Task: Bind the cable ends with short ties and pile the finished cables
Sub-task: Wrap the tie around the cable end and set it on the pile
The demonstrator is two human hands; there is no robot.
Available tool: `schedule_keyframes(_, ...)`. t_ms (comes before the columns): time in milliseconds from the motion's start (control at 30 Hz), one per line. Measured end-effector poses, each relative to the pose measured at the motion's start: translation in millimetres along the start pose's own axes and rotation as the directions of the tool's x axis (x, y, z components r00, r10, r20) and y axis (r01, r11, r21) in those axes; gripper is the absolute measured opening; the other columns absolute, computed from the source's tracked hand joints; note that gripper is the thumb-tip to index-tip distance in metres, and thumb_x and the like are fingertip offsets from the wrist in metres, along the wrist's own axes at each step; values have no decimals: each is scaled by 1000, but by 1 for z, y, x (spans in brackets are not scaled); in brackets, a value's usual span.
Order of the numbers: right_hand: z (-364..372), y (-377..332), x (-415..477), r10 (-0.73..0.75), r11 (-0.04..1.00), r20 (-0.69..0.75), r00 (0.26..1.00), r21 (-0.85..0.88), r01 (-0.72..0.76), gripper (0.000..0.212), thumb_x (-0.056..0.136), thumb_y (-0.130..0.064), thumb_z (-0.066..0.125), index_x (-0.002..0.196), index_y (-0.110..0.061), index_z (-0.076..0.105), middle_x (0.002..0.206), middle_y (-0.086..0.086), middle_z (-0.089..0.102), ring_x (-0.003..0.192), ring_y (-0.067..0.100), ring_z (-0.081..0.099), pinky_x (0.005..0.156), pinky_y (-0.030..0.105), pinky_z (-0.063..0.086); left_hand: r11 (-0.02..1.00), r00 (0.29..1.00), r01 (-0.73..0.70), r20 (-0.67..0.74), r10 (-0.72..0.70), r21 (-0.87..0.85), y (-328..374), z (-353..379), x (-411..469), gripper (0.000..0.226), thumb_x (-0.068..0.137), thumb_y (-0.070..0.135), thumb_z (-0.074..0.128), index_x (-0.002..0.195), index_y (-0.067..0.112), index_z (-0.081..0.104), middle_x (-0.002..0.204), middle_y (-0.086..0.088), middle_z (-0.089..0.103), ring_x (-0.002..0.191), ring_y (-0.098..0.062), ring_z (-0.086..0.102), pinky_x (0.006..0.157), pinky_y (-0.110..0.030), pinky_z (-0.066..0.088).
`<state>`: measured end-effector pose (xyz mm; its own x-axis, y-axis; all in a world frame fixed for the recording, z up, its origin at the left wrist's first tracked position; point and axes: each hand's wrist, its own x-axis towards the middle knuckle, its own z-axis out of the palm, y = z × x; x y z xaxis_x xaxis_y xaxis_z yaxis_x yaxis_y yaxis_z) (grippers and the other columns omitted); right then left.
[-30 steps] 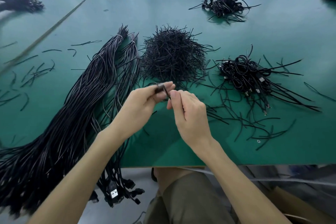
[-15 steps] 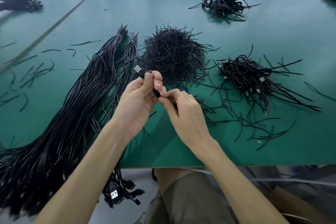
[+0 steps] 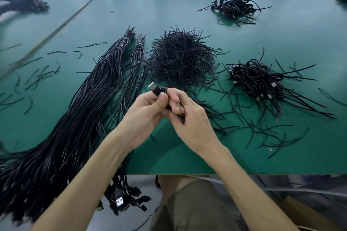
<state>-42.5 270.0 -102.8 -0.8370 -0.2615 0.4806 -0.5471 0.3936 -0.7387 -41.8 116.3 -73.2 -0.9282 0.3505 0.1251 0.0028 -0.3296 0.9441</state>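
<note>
Left hand (image 3: 146, 112) round the cable (image 3: 157, 90) (plug uppermost); right hand (image 3: 191, 118) likewise

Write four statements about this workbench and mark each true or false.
1. The left hand and right hand both grip one cable, its USB plug pointing up and left. True.
2. The long cable bundle hangs over the near edge of the table. True.
3. The mound of short ties lies right of the finished cables. False: the mound lies left of them, beside the bundle.
4. The right hand lies flat on the table. False: it is raised, fingers curled round the cable.
</note>
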Motion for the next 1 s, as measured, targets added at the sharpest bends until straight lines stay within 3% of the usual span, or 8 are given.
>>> schedule_keyframes(133, 3, 3, 0, -31, 999, -22, 999, -11, 31, 41, 96, -14, 67, 135, -11, 58, 115, 1, 64, 102, 20, 65, 87, 43, 55, 999, 999, 23, 29, -24, 43, 5, -5, -2, 29, 103, 20, 46, 99, 4, 69, 88, -11, 70, 93, -25, 69, 89, -34, 56)
schedule_keyframes(333, 2, 2, 2, -70, 997, -118, 991, -35, 66, 39, 99, -25, 63, 133, -7, 60, 106, 1, 60, 93, 21, 63, 81, 42, 55, 893, 995, -87, -7, 100, 442, 20, 5, -5, 21, 98, 15, 57, 98, 1, 73, 99, -12, 73, 101, -24, 69, 98, -33, 52)
schedule_keyframes(433, 3, 4, 1, -67, 994, -101, 993, -96, 58, 35, 101, -16, 62, 134, -6, 58, 105, -5, 51, 87, 21, 59, 74, 45, 55, 815, 988, -95, -44, 146, 572, 16, 9, -6, 23, 96, 20, 59, 90, 3, 73, 104, -27, 59, 108, -39, 59, 105, -52, 46)
schedule_keyframes(500, 4, 4, 0, -52, 984, -66, 996, -172, 40, 36, 99, -8, 64, 134, -5, 55, 105, -2, 48, 83, 22, 56, 67, 46, 55, 824, 986, -70, -87, 143, 562, 16, 9, -8, 23, 95, 23, 59, 88, 5, 72, 105, -32, 55, 109, -43, 58, 106, -56, 44)
schedule_keyframes(600, 4, 0, 0, -26, 984, -33, 999, -175, 19, 40, 99, -18, 66, 133, -3, 52, 108, 4, 49, 83, 24, 57, 66, 47, 54, 845, 978, -69, -131, 162, 531, 17, 8, -10, 20, 96, 18, 56, 89, 6, 70, 95, -18, 64, 89, -12, 68, 85, -20, 52)
schedule_keyframes(667, 2, -3, 0, -15, 986, -23, 1000, -165, 11, 46, 99, -30, 65, 133, -2, 51, 108, 4, 49, 81, 24, 56, 67, 47, 54, 867, 975, -66, -151, 161, 494, 16, 6, -10, 19, 96, 16, 56, 90, 4, 69, 87, 1, 69, 76, 0, 66, 70, -10, 47)
schedule_keyframes(800, -1, -8, -1, -8, 988, 34, 999, -152, 13, 58, 99, -47, 53, 137, -4, 49, 108, 0, 45, 79, 21, 55, 68, 45, 53, 870, 982, -43, -139, 127, 490, 15, -5, -11, 24, 94, 24, 58, 89, 4, 70, 79, 13, 69, 72, -1, 59, 68, -14, 47)
schedule_keyframes(1000, -2, -9, -1, 4, 989, 66, 998, -146, 6, 63, 99, -49, 45, 138, 0, 50, 110, 3, 48, 82, 23, 56, 73, 46, 53, 871, 986, 7, -148, 75, 491, 13, -16, -12, 26, 96, 27, 58, 88, 7, 72, 78, -1, 66, 69, -13, 56, 69, -21, 47)
